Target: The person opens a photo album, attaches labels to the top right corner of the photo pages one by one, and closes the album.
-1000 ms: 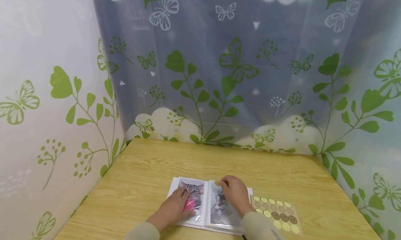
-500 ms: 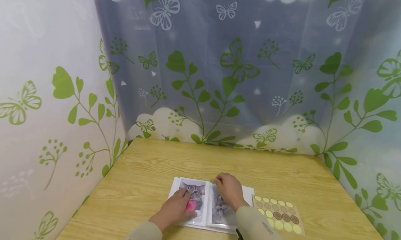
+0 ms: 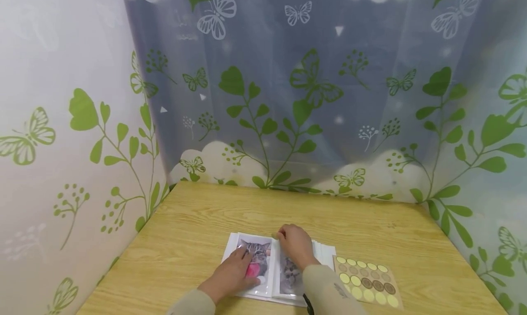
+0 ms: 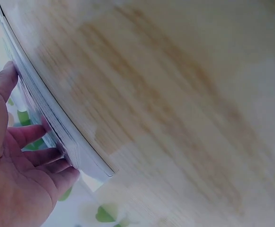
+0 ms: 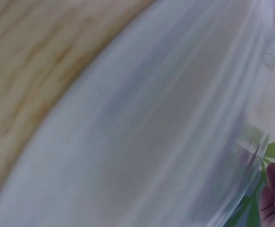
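Observation:
A small photo album lies spread on the table, a picture of a grey tabby cat on its left page. My left hand rests flat over that page with fingers spread; its fingers also reach the album's edge in the left wrist view. On the right page is a kitten photo, partly covered by my right hand. That hand's curled fingers pinch a small yellowish round sticker at the page's top near the spine. Curved page edges fill the right wrist view.
A kraft sheet of round stickers, some yellow and some brown, lies right of the album, partly under the right sleeve. The wooden table reaches back to curtains printed with leaves and butterflies.
My right hand has moved left along the top of the right page toward the spine with the sticker. More white page edges show at the album's right. My left hand has stayed put.

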`<state>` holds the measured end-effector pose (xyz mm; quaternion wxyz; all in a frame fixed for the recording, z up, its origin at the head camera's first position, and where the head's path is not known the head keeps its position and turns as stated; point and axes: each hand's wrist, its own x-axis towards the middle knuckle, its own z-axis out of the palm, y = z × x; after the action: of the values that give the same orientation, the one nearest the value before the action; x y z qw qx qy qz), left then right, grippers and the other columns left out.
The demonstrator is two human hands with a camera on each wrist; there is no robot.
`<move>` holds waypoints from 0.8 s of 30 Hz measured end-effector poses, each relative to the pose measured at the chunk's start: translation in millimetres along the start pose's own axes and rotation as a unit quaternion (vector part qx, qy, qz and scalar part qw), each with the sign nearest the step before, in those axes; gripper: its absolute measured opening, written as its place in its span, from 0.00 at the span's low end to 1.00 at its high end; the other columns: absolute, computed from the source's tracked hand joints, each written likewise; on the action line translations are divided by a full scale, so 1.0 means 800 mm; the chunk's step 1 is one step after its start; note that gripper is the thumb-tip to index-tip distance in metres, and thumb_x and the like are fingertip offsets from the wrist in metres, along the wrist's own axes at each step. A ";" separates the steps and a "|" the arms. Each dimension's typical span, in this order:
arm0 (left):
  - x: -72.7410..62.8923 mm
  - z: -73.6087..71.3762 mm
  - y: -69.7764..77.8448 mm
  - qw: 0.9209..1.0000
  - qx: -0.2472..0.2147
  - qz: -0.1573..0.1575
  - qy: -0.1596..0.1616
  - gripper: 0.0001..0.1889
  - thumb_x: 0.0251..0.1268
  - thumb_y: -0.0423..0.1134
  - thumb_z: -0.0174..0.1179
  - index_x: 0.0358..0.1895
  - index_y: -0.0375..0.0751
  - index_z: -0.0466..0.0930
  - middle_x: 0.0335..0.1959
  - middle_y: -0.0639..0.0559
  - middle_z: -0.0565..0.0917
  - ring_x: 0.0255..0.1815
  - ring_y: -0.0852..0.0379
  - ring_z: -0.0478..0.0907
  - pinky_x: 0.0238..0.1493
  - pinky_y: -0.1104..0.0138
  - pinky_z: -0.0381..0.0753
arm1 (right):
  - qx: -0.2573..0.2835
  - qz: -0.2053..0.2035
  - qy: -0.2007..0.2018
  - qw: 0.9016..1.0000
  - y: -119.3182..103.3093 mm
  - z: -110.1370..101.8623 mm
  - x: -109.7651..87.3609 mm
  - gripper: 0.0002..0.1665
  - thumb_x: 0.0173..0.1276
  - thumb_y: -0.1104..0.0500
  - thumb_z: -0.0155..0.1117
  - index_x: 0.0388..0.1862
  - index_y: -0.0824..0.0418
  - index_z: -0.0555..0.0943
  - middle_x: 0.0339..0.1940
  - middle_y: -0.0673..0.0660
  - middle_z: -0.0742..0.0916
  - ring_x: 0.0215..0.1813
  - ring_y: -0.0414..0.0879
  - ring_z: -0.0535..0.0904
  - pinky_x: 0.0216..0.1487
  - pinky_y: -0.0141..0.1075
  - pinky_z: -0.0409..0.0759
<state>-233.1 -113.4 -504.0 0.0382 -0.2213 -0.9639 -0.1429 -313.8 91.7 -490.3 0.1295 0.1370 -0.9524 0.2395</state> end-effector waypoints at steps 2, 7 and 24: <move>0.001 0.000 0.000 1.000 -0.002 -0.002 -0.001 0.41 0.56 0.55 0.70 0.65 0.27 0.72 0.66 0.27 0.69 0.66 0.33 0.68 0.66 0.47 0.69 | -0.011 -0.007 0.002 1.000 -0.001 0.002 0.002 0.07 0.70 0.56 0.64 0.32 0.55 0.84 0.27 0.49 0.84 0.27 0.42 0.76 0.29 0.40 0.77; 0.001 0.002 -0.001 1.000 -0.006 -0.008 -0.004 0.41 0.56 0.56 0.70 0.65 0.27 0.72 0.66 0.27 0.68 0.67 0.33 0.68 0.66 0.47 0.70 | -0.033 -0.026 0.006 0.999 -0.002 0.010 0.007 0.06 0.69 0.57 0.64 0.31 0.55 0.83 0.26 0.49 0.82 0.28 0.45 0.77 0.30 0.42 0.78; 0.002 0.006 -0.005 1.000 0.002 -0.001 -0.002 0.42 0.56 0.56 0.70 0.65 0.26 0.71 0.66 0.27 0.69 0.67 0.33 0.68 0.66 0.48 0.70 | -0.061 -0.035 0.007 0.997 -0.003 0.026 0.015 0.07 0.68 0.56 0.67 0.32 0.57 0.85 0.27 0.52 0.82 0.32 0.50 0.80 0.36 0.46 0.80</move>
<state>-236.4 -114.5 -509.2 0.0363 -0.2207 -0.9645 -0.1402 -328.0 76.8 -502.9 0.1524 0.1607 -0.9590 0.1771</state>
